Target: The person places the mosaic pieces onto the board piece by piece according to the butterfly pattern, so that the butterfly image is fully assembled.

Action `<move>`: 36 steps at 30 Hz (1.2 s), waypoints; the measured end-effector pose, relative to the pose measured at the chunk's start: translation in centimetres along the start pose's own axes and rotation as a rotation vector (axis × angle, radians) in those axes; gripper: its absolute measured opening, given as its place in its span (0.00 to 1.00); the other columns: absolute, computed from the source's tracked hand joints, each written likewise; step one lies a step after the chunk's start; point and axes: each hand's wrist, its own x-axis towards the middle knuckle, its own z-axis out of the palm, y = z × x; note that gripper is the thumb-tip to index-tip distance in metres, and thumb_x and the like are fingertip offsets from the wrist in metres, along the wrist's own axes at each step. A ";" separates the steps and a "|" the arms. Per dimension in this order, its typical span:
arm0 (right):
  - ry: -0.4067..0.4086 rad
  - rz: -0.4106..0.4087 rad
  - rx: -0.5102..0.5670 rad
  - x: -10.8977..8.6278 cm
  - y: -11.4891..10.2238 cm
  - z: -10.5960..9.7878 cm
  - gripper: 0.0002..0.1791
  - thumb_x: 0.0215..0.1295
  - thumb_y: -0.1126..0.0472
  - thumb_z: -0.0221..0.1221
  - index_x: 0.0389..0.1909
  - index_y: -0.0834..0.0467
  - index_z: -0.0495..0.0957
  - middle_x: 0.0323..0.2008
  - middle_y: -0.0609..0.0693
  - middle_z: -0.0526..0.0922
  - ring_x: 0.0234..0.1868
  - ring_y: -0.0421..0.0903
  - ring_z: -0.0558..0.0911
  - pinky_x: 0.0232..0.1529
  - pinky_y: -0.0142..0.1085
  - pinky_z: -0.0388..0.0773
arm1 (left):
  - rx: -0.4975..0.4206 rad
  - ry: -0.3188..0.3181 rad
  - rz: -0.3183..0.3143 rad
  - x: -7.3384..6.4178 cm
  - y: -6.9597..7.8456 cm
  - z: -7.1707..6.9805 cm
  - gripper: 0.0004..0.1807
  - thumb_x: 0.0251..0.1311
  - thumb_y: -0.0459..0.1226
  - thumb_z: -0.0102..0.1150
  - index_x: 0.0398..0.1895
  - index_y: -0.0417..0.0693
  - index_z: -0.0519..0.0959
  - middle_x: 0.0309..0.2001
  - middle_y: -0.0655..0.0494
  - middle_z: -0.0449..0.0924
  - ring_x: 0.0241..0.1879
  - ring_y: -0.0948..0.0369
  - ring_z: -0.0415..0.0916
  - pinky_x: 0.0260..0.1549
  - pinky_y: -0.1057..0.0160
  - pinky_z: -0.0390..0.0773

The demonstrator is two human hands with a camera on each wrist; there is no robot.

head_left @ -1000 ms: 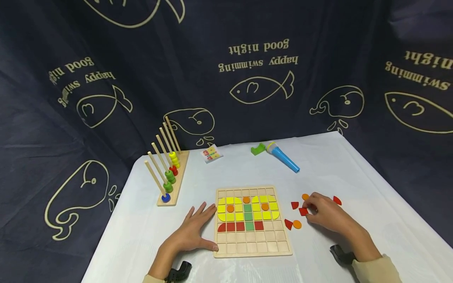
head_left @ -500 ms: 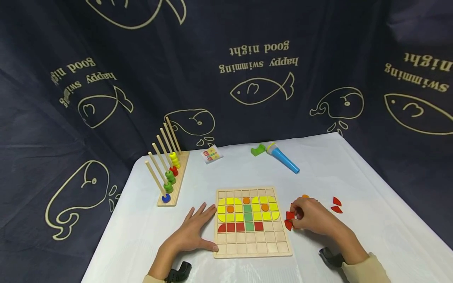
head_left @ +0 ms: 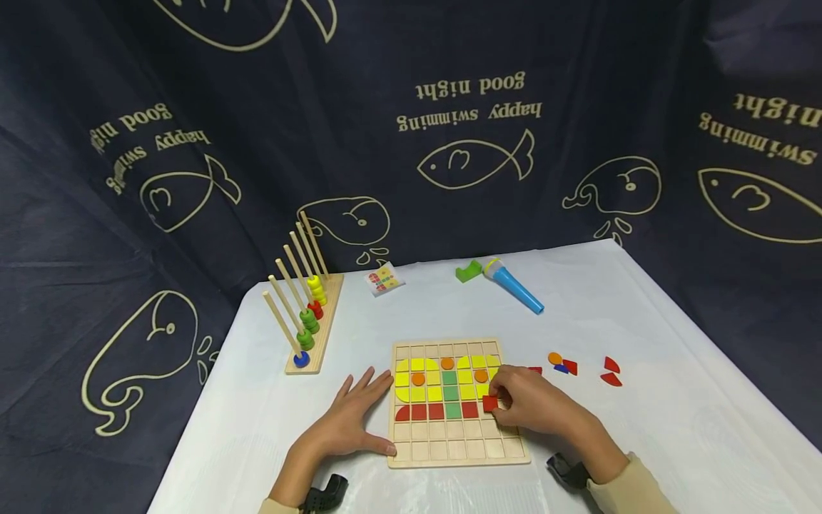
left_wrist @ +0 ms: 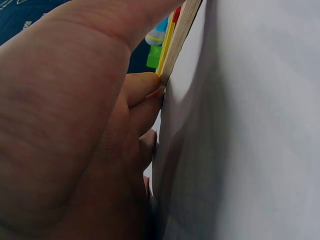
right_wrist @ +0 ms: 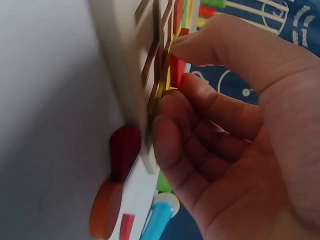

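A square wooden grid board (head_left: 429, 451) lies on the white table. Yellow tiles (head_left: 417, 365), green squares, orange discs and a row of red tiles (head_left: 419, 412) fill part of its cells. My right hand (head_left: 542, 403) pinches a red square tile (head_left: 490, 404) between thumb and fingers, close over the red row, right of the last red square. In the right wrist view the pinched tile (right_wrist: 178, 65) stands at the grid's surface. My left hand (head_left: 352, 422) lies with fingers spread against the board's left edge, thumb at its lower corner.
Loose red, orange and blue pieces (head_left: 555, 358) lie right of the board, with two red wedges (head_left: 611, 380) farther right. A peg stand (head_left: 315, 343) with coloured beads is at left. A pattern card (head_left: 384, 279), green block (head_left: 468, 271) and blue toy microphone (head_left: 519, 291) lie behind.
My right hand has moved left from the loose pieces to over the board, carrying the red square tile. The left hand has stayed put at the board's edge.
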 end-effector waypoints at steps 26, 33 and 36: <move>0.164 0.137 0.013 -1.6 4.9 -2.8 0.08 0.55 0.65 0.66 0.37 0.53 0.84 0.32 0.39 0.77 0.34 0.41 0.74 0.39 0.38 0.78 | -0.003 -0.003 0.002 0.0 0.1 -0.1 0.68 0.27 0.71 0.68 0.76 0.55 0.54 0.74 0.60 0.50 0.74 0.53 0.37 0.68 0.43 0.33; 0.199 0.157 -0.041 -2.9 9.3 -4.1 0.15 0.51 0.76 0.59 0.36 0.58 0.84 0.42 0.51 0.81 0.44 0.53 0.76 0.50 0.54 0.76 | 0.002 -0.004 0.005 0.0 -0.1 -0.1 0.68 0.27 0.72 0.68 0.76 0.55 0.54 0.74 0.61 0.50 0.74 0.53 0.37 0.68 0.43 0.33; 0.186 0.170 -0.047 -3.3 10.1 -4.2 0.16 0.50 0.77 0.59 0.38 0.60 0.84 0.45 0.55 0.80 0.46 0.56 0.75 0.51 0.57 0.74 | 0.003 -0.001 0.006 0.0 -0.1 -0.1 0.68 0.27 0.72 0.68 0.76 0.55 0.54 0.74 0.61 0.50 0.74 0.53 0.37 0.68 0.43 0.33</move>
